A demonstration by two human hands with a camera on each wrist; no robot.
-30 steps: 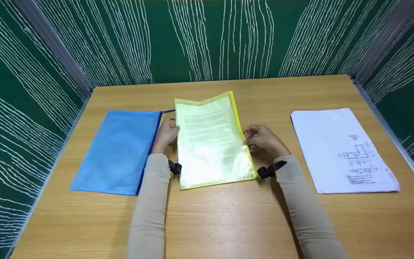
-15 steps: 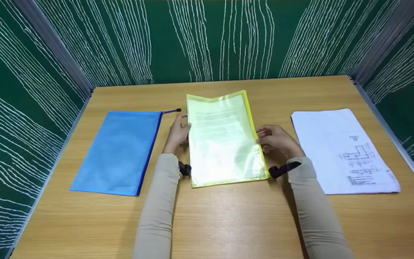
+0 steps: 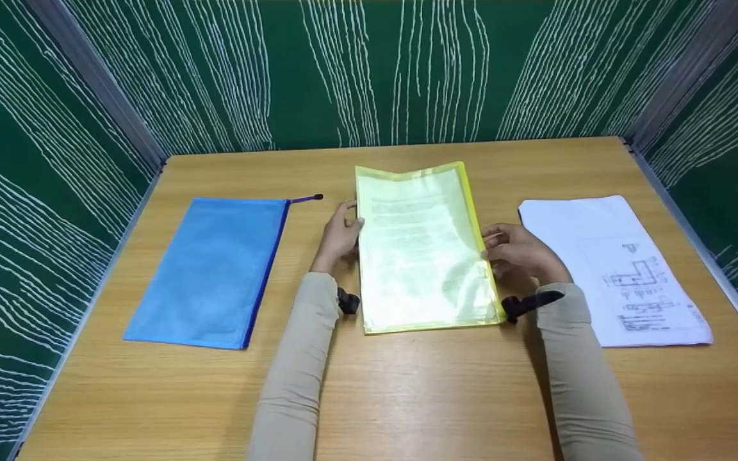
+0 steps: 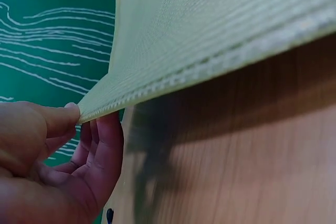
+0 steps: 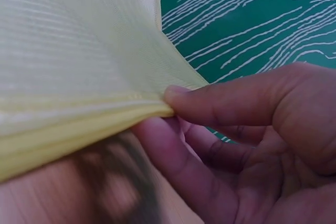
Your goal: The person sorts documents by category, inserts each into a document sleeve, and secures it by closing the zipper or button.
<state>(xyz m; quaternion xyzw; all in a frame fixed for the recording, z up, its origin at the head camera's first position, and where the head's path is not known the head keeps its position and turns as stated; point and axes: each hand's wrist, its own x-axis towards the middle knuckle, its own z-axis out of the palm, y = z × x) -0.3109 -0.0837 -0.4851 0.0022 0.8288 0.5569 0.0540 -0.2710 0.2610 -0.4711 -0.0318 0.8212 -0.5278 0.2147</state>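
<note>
A yellow translucent document folder (image 3: 423, 256), with printed paper showing through it, is held over the middle of the table. My left hand (image 3: 338, 235) pinches its left edge between thumb and fingers; the left wrist view shows the folder (image 4: 210, 35) raised off the wood there, its shadow beneath. On the opposite side my right hand (image 3: 523, 251) pinches the yellow edge strip. In the right wrist view the thumb of the right hand (image 5: 252, 135) lies on top of the folder (image 5: 79, 66) and the fingers are under it.
A blue zip folder (image 3: 209, 272) lies on the left of the wooden table (image 3: 407, 397), its pull tab (image 3: 305, 199) sticking out. At the right lies a stack of white paper (image 3: 606, 256) with a drawing, partly behind the right arm. Green walls (image 3: 382, 77) stand around.
Both hands have carried the yellow folder to the right, away from the blue folder. The blue folder's pull tab has come fully into sight, and the right forearm now covers part of the white paper.
</note>
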